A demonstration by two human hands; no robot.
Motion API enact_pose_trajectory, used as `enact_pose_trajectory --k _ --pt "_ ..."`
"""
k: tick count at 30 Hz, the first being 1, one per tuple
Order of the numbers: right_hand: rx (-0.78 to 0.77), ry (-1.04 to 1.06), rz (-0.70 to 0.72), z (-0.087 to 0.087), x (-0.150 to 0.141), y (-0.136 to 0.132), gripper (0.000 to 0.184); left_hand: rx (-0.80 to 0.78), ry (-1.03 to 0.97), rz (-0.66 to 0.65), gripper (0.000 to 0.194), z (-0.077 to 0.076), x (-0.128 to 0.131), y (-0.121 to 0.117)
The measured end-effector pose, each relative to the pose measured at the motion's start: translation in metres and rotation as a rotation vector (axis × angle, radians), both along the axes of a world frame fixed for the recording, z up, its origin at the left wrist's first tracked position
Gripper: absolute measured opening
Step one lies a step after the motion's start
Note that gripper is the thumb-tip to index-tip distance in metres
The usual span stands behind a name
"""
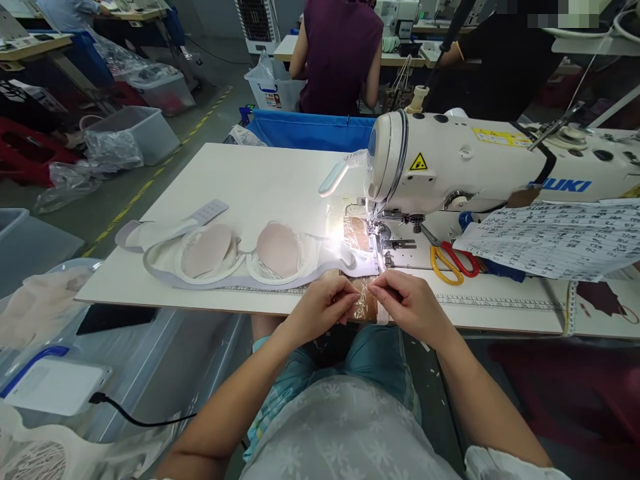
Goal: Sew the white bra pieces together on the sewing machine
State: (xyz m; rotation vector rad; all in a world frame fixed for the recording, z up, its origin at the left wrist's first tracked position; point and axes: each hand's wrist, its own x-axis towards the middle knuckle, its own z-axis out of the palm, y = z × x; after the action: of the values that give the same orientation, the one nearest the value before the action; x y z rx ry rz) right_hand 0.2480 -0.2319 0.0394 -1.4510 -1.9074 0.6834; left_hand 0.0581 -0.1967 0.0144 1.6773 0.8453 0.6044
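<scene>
While the two hands work close together over the worktop's (280, 177) near edge, a narrow gap separates them. Left hand (324, 300): thumb and finger pinched together, palm side turned inward. Right hand (411, 303): same pinch, facing the other. Whatever sits between the fingertips is too fine to make out. Brown patch (367, 308), shiny on top, shows between and under the pinches.

Bra (276, 252) lies spread out on the worktop, mostly left of the hands. Inside of the cups faces up; one end reaches the needle area just beyond the fingertips. Cannot tell whether the left hand touches it.

Machine (450, 160), white, stands beyond the hands and runs off to their right; bright light near the needle. Scissors (450, 265), yellow and red handles, beyond and right of the right hand. Printed sheets (555, 237) farther right. Ruler strip (500, 303) along the near edge, to both sides of the hands. Tape measure (571, 308) well right, maroon scrap (599, 297) just past it.

Well left of the left hand: dark slab (117, 319), white box (57, 385) nearer the body. Far beyond the hands: blue cloth (317, 130), then a co-worker (343, 57) in purple.
</scene>
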Motion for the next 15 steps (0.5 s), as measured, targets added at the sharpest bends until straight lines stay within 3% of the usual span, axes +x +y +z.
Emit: enact_pose_trajectory --k 3,5,9,11,14,15 --pt "-0.001 0.029 -0.043 0.000 0.006 0.005 0.021 -0.041 0.044 0.007 0.021 -0.001 -0.013 -0.001" --pt "-0.031 0.068 -0.074 -0.001 0.010 0.008 0.022 -0.045 0.174 -0.021 0.024 0.001 -0.024 -0.004" --pt "-0.077 0.125 -0.106 -0.001 0.017 0.012 0.024 0.176 0.467 -0.155 0.027 0.017 -0.043 -0.022" --pt "-0.088 0.141 -0.112 0.000 0.019 0.013 0.024 0.159 0.291 -0.175 0.025 0.033 -0.047 -0.038" --pt "-0.094 0.174 -0.126 0.005 0.021 0.013 0.025 0.029 -0.217 -0.255 0.037 0.059 -0.048 -0.065" --pt "-0.091 0.181 -0.132 0.006 0.021 0.012 0.026 0.018 -0.303 -0.271 0.036 0.066 -0.047 -0.073"
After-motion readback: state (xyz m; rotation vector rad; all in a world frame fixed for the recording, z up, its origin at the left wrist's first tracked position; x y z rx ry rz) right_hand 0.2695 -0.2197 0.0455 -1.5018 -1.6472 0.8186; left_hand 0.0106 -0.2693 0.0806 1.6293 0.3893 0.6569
